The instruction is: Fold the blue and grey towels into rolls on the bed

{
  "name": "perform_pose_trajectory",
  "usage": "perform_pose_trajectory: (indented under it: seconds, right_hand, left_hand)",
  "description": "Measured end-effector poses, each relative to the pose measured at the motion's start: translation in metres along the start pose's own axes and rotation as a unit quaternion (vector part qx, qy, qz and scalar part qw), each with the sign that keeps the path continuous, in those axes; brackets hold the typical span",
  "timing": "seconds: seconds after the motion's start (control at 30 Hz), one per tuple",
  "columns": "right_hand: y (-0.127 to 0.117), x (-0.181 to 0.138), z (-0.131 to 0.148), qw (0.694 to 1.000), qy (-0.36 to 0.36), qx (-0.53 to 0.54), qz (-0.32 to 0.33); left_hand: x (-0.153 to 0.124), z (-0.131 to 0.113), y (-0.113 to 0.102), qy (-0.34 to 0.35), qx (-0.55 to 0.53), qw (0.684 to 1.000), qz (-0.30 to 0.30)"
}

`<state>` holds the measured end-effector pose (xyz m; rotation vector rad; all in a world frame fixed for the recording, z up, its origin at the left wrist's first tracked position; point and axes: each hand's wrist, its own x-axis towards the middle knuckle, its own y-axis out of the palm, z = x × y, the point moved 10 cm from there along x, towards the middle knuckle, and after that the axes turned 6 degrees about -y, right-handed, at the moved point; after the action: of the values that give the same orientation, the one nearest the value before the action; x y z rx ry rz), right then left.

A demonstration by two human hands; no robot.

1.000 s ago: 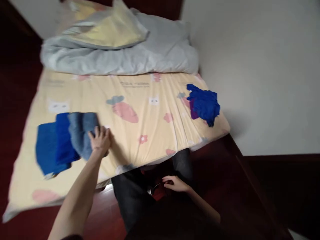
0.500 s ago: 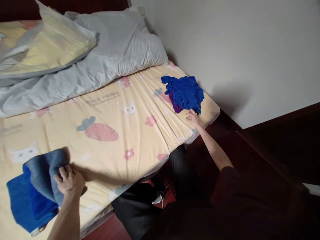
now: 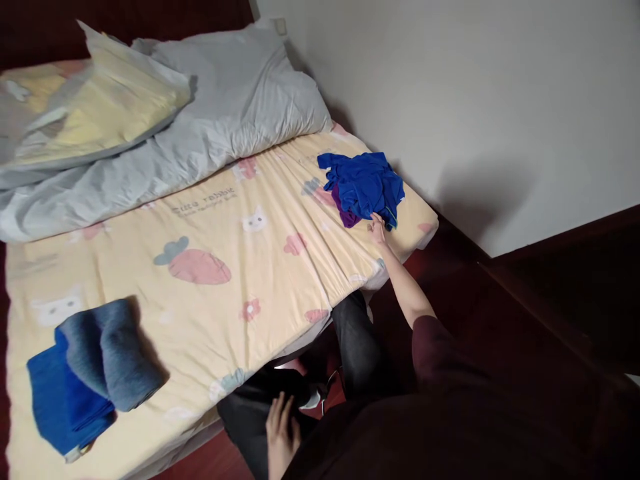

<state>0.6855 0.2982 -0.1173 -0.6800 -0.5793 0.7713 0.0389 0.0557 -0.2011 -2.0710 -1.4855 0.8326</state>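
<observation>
At the near edge of a crumpled pile, my right hand (image 3: pixel 377 230) has its fingers closed on a blue garment (image 3: pixel 367 180). A purple cloth (image 3: pixel 345 208) pokes out from under that pile. My left hand (image 3: pixel 283 423) lies over my dark-trousered thigh with its fingers apart and holds nothing. Off to the left on the bed, folded grey-blue cloth (image 3: pixel 125 357) lies partly over folded blue cloth (image 3: pixel 70 400); neither hand touches them.
The bed has a yellow sheet (image 3: pixel 270 267) printed with carrots and rabbits. A bunched grey quilt (image 3: pixel 240 87) with a yellow side lies across its far part. A white wall (image 3: pixel 475 100) stands beyond the bed's right side, over a dark red floor (image 3: pixel 425 293).
My left hand has left the folded grey-blue cloth and moved right, down to my thigh. My right hand has shifted slightly and its fingers now meet the blue garment's edge.
</observation>
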Motion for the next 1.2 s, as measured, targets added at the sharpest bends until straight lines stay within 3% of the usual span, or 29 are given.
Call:
perform_pose_trajectory:
  seconds: [0.07,0.13,0.23,0.4,0.53,0.67,0.77,0.87,1.03,1.2]
  right_hand:
    - [-0.002,-0.020,0.023,0.998,-0.045,0.035,0.001]
    - [-0.003,-0.047,0.047,0.991,-0.089,0.098,-0.001]
    - [-0.003,-0.092,0.075,0.971,-0.112,0.212,-0.009]
    - [0.016,-0.165,0.105,0.939,-0.033,0.341,0.021]
    - [0.041,-0.240,0.139,0.906,0.000,0.407,0.115]
    - [0.057,-0.326,0.178,0.860,-0.017,0.449,0.241]
    - [0.055,-0.377,0.200,0.837,-0.046,0.452,0.306]
    - [0.038,-0.402,0.209,0.846,-0.112,0.418,0.312]
    - [0.020,-0.404,0.191,0.913,-0.243,0.209,0.252]
    - [0.032,-0.398,0.162,0.937,-0.261,0.076,0.219]
  left_hand:
    - [-0.027,-0.019,0.036,0.021,-0.020,0.998,0.064]
    - [-0.035,-0.045,0.052,0.046,-0.030,0.992,0.114]
    - [-0.015,-0.082,0.030,0.039,-0.056,0.994,0.087]
    - [0.035,-0.131,-0.020,-0.001,-0.135,0.991,0.007]
    - [0.061,-0.160,-0.019,-0.019,-0.209,0.978,0.000]
    - [0.065,-0.180,-0.013,0.015,-0.200,0.979,-0.043]
    - [0.053,-0.176,-0.005,0.005,-0.201,0.979,-0.032]
    - [0.032,-0.157,-0.011,-0.042,-0.220,0.974,-0.044]
    - [-0.010,-0.121,-0.040,-0.138,-0.309,0.936,-0.096]
    - [-0.058,-0.070,-0.083,-0.250,-0.346,0.886,-0.180]
